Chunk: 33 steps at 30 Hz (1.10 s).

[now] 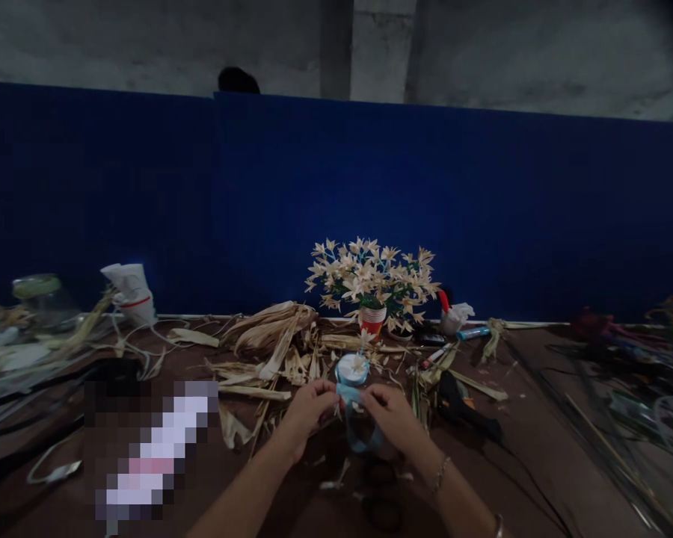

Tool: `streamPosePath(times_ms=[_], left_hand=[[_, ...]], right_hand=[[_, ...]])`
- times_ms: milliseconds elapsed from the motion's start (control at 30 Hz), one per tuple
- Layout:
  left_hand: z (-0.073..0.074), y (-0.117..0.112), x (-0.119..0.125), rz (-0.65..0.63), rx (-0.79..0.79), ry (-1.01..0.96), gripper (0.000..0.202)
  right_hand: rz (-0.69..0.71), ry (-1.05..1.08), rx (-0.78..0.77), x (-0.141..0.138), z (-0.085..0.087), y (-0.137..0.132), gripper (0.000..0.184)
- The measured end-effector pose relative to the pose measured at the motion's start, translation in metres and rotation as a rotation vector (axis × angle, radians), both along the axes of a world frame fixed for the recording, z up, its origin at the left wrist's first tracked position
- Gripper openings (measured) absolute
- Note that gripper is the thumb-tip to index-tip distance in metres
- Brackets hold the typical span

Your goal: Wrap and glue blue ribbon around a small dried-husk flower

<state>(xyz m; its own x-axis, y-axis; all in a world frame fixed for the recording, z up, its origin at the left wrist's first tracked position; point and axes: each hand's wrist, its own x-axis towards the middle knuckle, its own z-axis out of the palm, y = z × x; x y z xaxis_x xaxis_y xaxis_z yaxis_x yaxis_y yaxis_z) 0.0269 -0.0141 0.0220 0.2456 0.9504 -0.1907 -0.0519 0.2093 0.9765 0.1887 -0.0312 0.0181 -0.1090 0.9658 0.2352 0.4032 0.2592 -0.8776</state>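
Note:
A light blue ribbon (348, 394) stretches between my two hands at the middle of the table, with a loop of it hanging below. My left hand (312, 409) pinches the ribbon from the left, and my right hand (389, 415) pinches it from the right. Just beyond the fingers sits a round white thing with a light blue edge (352, 366), which looks like the ribbon's roll. Small pale husk flowers (364, 341) show at this roll. Black-handled scissors (382, 512) lie dimly in shadow below my hands.
Behind the roll stands a red-and-white pot (372, 321) full of pale husk flowers (370, 276). Dried corn husks (274, 340) spread to the left. On the right lies a black glue gun (463, 407) with its cord. A blue partition (336, 172) closes the back.

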Motion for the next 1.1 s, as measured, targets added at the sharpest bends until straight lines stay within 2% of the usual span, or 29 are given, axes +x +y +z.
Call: streamPosePath(times_ms=[200, 367, 467, 567, 633, 700, 767, 833, 933, 1100], left_hand=[[0.001, 0.000, 0.000, -0.013, 0.035, -0.063, 0.022], [0.005, 0.001, -0.004, -0.008, -0.048, -0.062, 0.023], [0.007, 0.002, -0.007, -0.053, -0.114, -0.118, 0.035], [0.005, 0.003, -0.009, -0.050, -0.153, -0.179, 0.028], [0.001, 0.004, -0.010, -0.029, -0.144, -0.224, 0.021], [-0.002, 0.006, -0.010, -0.028, -0.144, -0.266, 0.020], [-0.003, 0.008, -0.011, -0.020, -0.157, -0.260, 0.025], [-0.003, 0.008, -0.012, 0.003, -0.159, -0.228, 0.030], [-0.003, 0.008, -0.013, 0.002, -0.117, -0.210, 0.027], [-0.006, 0.009, -0.015, -0.039, -0.072, -0.199, 0.024]], right_hand=[[0.012, -0.079, 0.059, 0.001, 0.003, -0.002, 0.027], [0.001, -0.112, 0.080, 0.001, 0.004, -0.003, 0.026], [-0.027, 0.017, 0.081, 0.001, 0.005, -0.002, 0.024], [-0.074, 0.253, 0.079, 0.004, 0.015, -0.001, 0.030], [-0.096, 0.299, 0.086, 0.008, 0.027, -0.005, 0.028], [-0.059, 0.177, 0.071, 0.013, 0.040, -0.013, 0.022], [0.060, -0.056, 0.015, 0.016, 0.049, -0.027, 0.016], [0.204, -0.295, -0.035, 0.016, 0.052, -0.042, 0.019], [0.347, -0.597, -0.059, 0.010, 0.044, -0.062, 0.022], [0.288, -0.910, -0.018, -0.009, 0.025, -0.075, 0.043]])
